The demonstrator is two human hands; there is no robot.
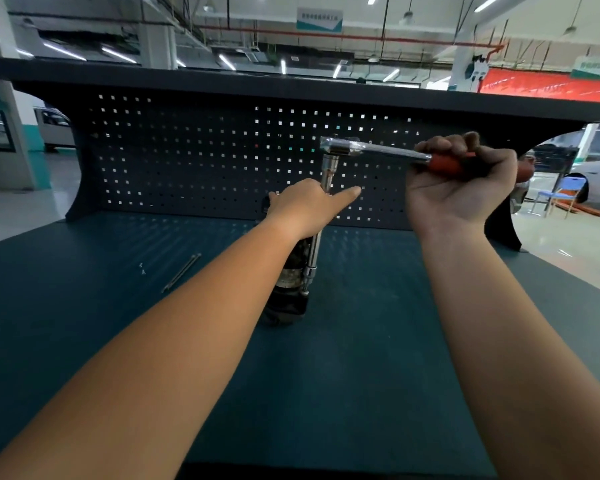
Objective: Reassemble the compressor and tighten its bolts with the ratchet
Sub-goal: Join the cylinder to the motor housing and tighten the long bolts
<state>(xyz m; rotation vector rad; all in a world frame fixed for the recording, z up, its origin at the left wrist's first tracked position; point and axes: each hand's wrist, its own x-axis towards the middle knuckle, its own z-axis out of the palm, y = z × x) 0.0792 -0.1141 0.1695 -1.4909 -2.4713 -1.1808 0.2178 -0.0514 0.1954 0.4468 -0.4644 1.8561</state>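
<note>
Two rods (182, 274) left of compressor (288, 292), left hand (302, 209) covering its top

Single head-worn wide-angle view, looking forward and down, close over workbench (361, 375), facing pegboard (187, 161)

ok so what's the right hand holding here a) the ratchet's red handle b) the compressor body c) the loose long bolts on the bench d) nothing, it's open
a: the right hand is curled round the red handle of the ratchet, held above the compressor, while the long bolts lie loose on the bench to the left.
</note>
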